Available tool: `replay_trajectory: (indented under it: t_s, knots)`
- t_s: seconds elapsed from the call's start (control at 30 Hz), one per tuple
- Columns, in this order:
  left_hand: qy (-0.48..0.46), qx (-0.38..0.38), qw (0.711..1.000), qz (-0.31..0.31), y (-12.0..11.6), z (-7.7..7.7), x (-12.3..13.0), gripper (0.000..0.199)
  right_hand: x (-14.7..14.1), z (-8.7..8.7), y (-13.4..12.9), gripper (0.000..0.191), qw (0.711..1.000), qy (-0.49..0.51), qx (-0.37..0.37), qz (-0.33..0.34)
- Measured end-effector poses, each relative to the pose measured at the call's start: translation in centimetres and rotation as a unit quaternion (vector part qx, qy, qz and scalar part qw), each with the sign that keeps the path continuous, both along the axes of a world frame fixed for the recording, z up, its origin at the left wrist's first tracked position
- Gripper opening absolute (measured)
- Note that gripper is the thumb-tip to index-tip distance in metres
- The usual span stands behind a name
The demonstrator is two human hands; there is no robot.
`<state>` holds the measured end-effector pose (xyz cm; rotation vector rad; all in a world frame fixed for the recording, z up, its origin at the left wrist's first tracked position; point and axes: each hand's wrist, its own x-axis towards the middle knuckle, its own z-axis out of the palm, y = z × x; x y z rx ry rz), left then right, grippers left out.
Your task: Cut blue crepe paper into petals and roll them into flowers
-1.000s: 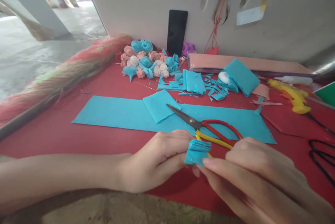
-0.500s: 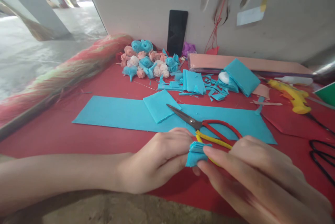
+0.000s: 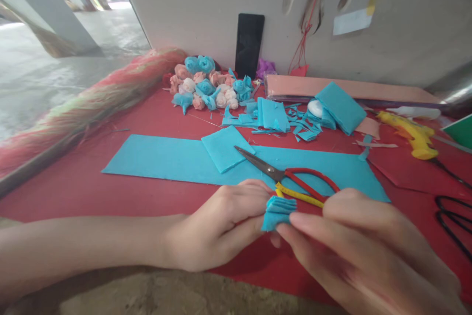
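So, what are your hands doing over at the bench (image 3: 155, 202)?

Both are gripping. My left hand (image 3: 217, 226) is clasping the left side of a small folded blue piece (image 3: 279, 214); my right hand (image 3: 361, 241) is pinching its lower right edge between thumb and finger.

And where is that piece sitting?

It is being held between my two hands, on the near side of the scissors (image 3: 272, 172). Its layered folds are showing along the top.

How are the scissors lying?

They are resting across a long blue strip (image 3: 158, 157), tip pointing away to the left and lying over a blue square (image 3: 224, 150). One handle is showing red, the other yellow; my right hand is partly covering them.

Anything farther back?

Blue scraps (image 3: 306, 130) are lying loose beyond the strip. Blue, pink and white flowers (image 3: 206, 88) are clustering to their left, and a black slab (image 3: 250, 44) is leaning on the panel (image 3: 206, 5) behind. Off to the right, a yellow glue gun (image 3: 409, 133) is lying on its side.
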<state>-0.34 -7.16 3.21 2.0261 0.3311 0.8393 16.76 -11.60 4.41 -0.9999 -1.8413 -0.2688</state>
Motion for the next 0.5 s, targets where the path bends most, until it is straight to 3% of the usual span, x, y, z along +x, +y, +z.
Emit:
replay_trajectory:
  t_s: [0.03, 0.1, 0.17, 0.3, 0.43, 0.5]
  knots:
    - [0.002, -0.004, 1.000, 0.000, 0.0, 0.0, 0.0, 0.029, -0.2, 0.0, 0.1, 0.006, 0.997, 0.069, 0.019, -0.025]
    - [0.007, -0.012, 1.000, -0.001, 0.0, -0.1, 0.0, 0.030, -0.3, 0.1, 0.3, 0.006, 0.999, 0.035, -0.035, 0.018]
    - [0.011, -0.017, 1.000, -0.007, 0.1, -0.2, -0.1, 0.030, 0.0, 0.4, 0.6, 0.009, 0.996, -0.032, -0.047, 0.067]
    - [0.005, -0.003, 1.000, 0.003, 0.1, -0.3, -0.1, 0.031, 0.7, 0.5, 1.1, 0.004, 0.990, -0.096, -0.047, 0.096]
    - [0.016, -0.011, 0.999, 0.029, 0.0, -0.3, -0.1, 0.034, 0.3, 0.1, 1.4, 0.007, 0.986, -0.106, -0.077, 0.107]
    - [0.022, -0.025, 0.999, 0.042, 0.0, -0.3, -0.1, 0.034, 0.0, -0.2, 1.2, 0.006, 0.986, -0.055, -0.102, 0.122]
